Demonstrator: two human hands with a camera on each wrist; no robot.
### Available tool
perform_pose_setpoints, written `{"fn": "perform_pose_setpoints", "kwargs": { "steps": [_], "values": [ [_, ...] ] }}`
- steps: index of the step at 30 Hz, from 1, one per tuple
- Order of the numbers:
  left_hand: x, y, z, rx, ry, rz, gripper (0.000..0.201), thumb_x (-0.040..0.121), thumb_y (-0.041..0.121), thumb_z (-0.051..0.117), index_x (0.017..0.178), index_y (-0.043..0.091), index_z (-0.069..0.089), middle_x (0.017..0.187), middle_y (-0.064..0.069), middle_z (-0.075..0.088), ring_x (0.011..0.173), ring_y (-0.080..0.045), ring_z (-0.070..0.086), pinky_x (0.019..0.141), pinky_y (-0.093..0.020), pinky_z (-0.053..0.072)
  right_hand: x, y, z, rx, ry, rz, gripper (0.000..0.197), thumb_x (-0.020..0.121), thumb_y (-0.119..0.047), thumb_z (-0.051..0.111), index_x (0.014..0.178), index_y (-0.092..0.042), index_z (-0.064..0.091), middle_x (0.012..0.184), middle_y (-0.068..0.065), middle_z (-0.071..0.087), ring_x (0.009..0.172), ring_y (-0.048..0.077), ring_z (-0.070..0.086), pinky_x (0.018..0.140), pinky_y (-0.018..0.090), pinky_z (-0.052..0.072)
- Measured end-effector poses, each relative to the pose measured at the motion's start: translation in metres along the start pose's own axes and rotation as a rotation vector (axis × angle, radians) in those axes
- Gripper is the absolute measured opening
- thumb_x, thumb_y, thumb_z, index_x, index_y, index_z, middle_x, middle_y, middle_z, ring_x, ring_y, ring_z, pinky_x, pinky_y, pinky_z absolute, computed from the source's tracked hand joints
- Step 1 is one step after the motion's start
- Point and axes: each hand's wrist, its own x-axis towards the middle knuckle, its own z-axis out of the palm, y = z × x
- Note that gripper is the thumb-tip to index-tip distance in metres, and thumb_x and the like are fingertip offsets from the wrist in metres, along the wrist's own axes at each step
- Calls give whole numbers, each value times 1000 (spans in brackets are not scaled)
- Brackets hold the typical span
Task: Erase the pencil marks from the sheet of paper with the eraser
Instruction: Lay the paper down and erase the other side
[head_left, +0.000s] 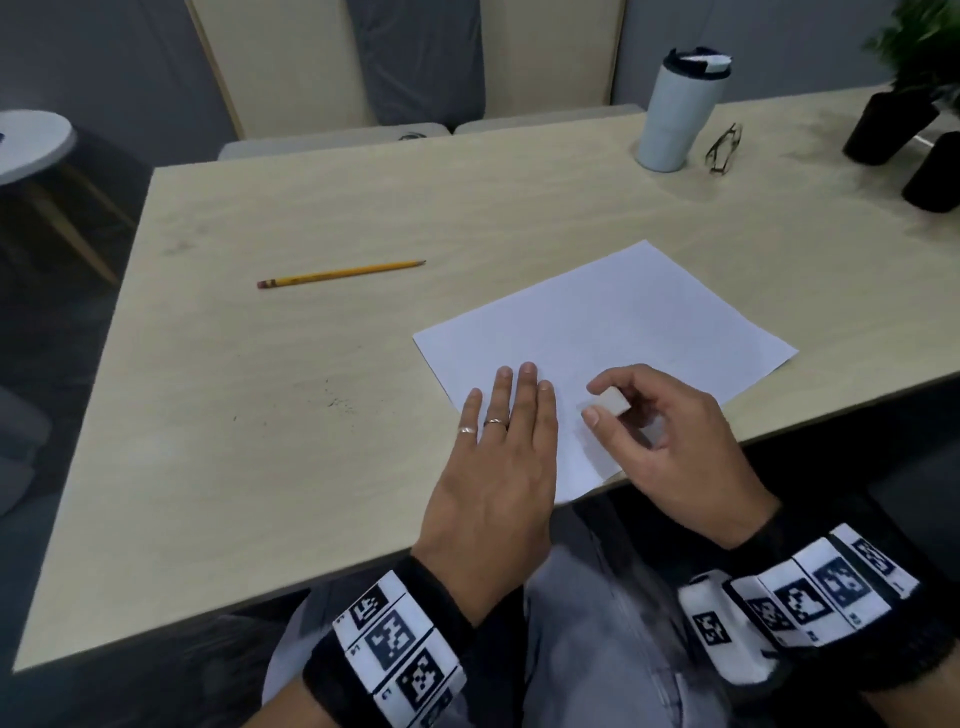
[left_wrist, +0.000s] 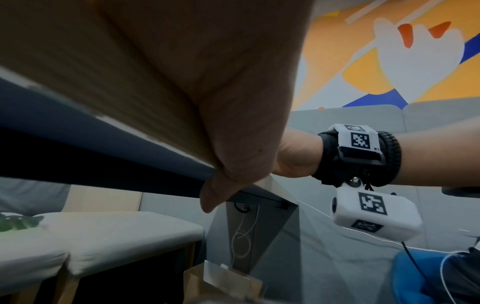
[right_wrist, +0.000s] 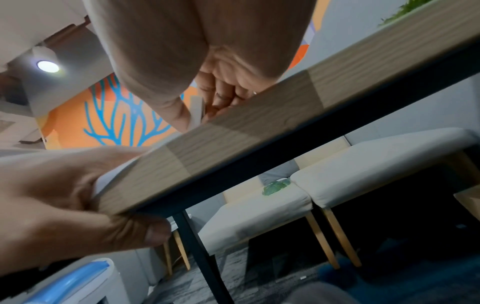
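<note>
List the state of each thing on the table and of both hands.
Sheet of paper: flat, pinned by left hand.
Left hand: fingers straight, pressing paper.
Right hand: pinches eraser.
Eraser: held over paper.
Pencil: lying loose.
Tumbler: upright, lidded.
Glasses: folded.

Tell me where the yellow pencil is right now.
In the head view, the yellow wooden pencil lies on the light wood table, left of and apart from the white sheet of paper, untouched by either hand.

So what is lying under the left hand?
The left hand lies flat, fingers straight, on the near left part of the sheet of paper, partly on the table. Any pencil marks beneath it are covered, so I cannot tell.
</note>
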Motion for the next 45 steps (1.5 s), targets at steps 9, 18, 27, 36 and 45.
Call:
{"fn": "perform_pose_setpoints", "kwargs": {
  "steps": [9, 18, 27, 36, 45],
  "values": [
    [0, -2, -3, -27, -53, -8, 98, 95, 35, 50, 164, -2, -10, 172, -24, -17, 160, -40, -15, 129, -57, 6, 4, 12, -16, 67, 29, 65, 25, 95, -23, 80, 118, -23, 72, 98, -5, 70, 80, 17, 68, 79, 16, 52],
    [5, -1, -5, -28, -68, -21, 101, 95, 40, 48, 163, 0, -14, 171, -21, -23, 160, -37, -20, 130, -56, 0, -2, 3, -2, -61, -93, -103, 18, 94, -18, 83, 109, -18, 75, 92, -19, 63, 81, 10, 64, 79, 14, 46],
    [4, 6, -11, -78, -103, -13, 92, 82, 35, 8, 157, -6, -25, 165, -28, -33, 156, -44, -26, 128, -60, -2, 14, 9, -20, -236, -58, -123, 6, 93, -23, 77, 94, -17, 77, 73, -6, 59, 75, 19, 56, 71, 36, 49],
    [5, 5, -9, -107, -90, -29, 89, 73, 14, -5, 157, -12, -20, 164, -34, -29, 157, -46, -22, 129, -58, 4, 18, 10, -24, -225, -169, -129, 2, 99, -19, 76, 97, -19, 77, 78, -7, 61, 80, 20, 57, 73, 40, 49],
    [7, 6, -9, -89, -127, -68, 90, 72, 13, -3, 157, -13, -16, 165, -36, -24, 157, -48, -18, 129, -58, 7, 23, 11, -21, -282, -131, -139, 8, 95, -25, 73, 94, -18, 77, 76, -6, 59, 78, 21, 51, 70, 40, 48]
  ]
}}
